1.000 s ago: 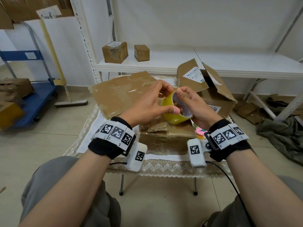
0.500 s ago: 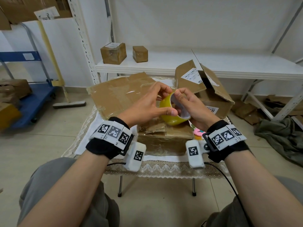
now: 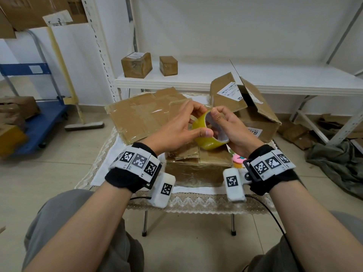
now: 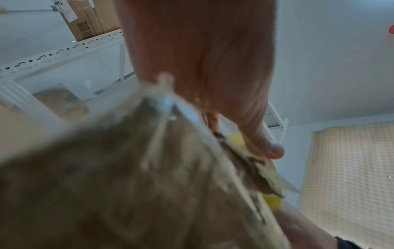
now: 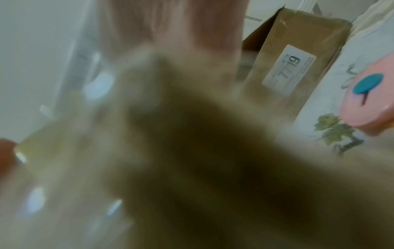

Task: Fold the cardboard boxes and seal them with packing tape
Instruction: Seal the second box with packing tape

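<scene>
Both hands have lifted a touch above the closed brown cardboard box [image 3: 198,163] over the last second, and the yellow roll of packing tape [image 3: 206,137] rides up with them, still held between them in mid-air. The left hand [image 3: 176,130] curls round the roll's outer face, thumb pressed on the yellow; the right hand [image 3: 229,128] hooks its fingers [image 3: 216,114] over the rim, picking at the top edge. My read: still hunting the tape's loose end, no strip pulled yet, so sealing hasn't begun. Below, a small desk under a lace-edged white cloth [image 3: 196,201] carries a flattened cardboard sheet [image 3: 141,116] and an open box [image 3: 253,116]. Behind, a white shelf [image 3: 275,83] holds two small sealed boxes [image 3: 137,64]; a blue trolley [image 3: 41,120] stands left.
</scene>
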Demonstrator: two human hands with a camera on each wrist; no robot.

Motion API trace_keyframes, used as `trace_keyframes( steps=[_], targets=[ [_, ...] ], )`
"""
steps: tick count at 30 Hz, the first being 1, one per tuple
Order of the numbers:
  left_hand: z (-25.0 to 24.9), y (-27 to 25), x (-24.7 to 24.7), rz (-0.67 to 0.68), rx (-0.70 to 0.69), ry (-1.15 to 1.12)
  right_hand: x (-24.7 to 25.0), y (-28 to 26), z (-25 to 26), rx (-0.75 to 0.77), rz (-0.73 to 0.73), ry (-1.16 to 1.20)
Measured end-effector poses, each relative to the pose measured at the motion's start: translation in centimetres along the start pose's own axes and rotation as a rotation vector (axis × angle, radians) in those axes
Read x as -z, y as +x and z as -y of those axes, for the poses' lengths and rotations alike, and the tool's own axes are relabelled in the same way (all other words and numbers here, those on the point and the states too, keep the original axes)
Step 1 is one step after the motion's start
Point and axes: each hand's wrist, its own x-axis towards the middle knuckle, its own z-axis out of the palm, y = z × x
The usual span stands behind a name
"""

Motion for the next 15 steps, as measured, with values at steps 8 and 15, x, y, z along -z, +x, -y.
trace_keyframes(
  steps=[8,15],
  targets=[
    [-0.37,0.04,0.21,0.048,0.021,0.006,0.09,0.09,-0.17,0.000,0.019,0.022],
    [-0.45,-0.02,0.00,0.030,0.061,-0.025,0.00,-0.08,0.05,0.000,0.006,-0.004]
  ],
)
